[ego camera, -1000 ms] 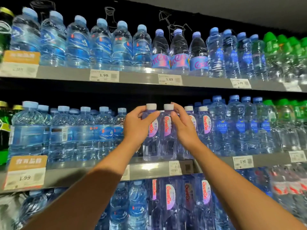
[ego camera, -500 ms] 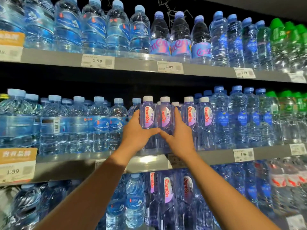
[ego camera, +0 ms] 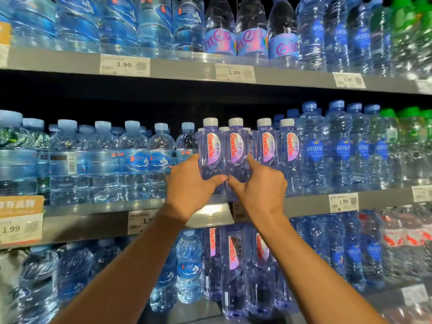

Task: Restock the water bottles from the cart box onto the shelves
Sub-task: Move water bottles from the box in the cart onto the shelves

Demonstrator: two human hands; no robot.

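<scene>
Two purple-tinted water bottles with white caps stand side by side at the front of the middle shelf (ego camera: 304, 204). My left hand (ego camera: 190, 185) grips the lower body of the left bottle (ego camera: 211, 146), thumb across its front. My right hand (ego camera: 261, 185) grips the lower body of the right bottle (ego camera: 236, 146) the same way. Both bottles are upright with their labels facing me. Two more bottles of the same kind (ego camera: 278, 146) stand just to the right. The cart box is out of view.
Blue-capped bottles (ego camera: 131, 160) fill the middle shelf to the left, taller blue bottles (ego camera: 327, 148) and green ones (ego camera: 411, 146) to the right. The top shelf (ego camera: 182, 69) and the lower shelf are packed with bottles. Price tags (ego camera: 343, 202) line the shelf edges.
Both hands slid down from the bottle necks to the lower bodies, and the two bottles now stand on the middle shelf. The view moved closer to the shelf.
</scene>
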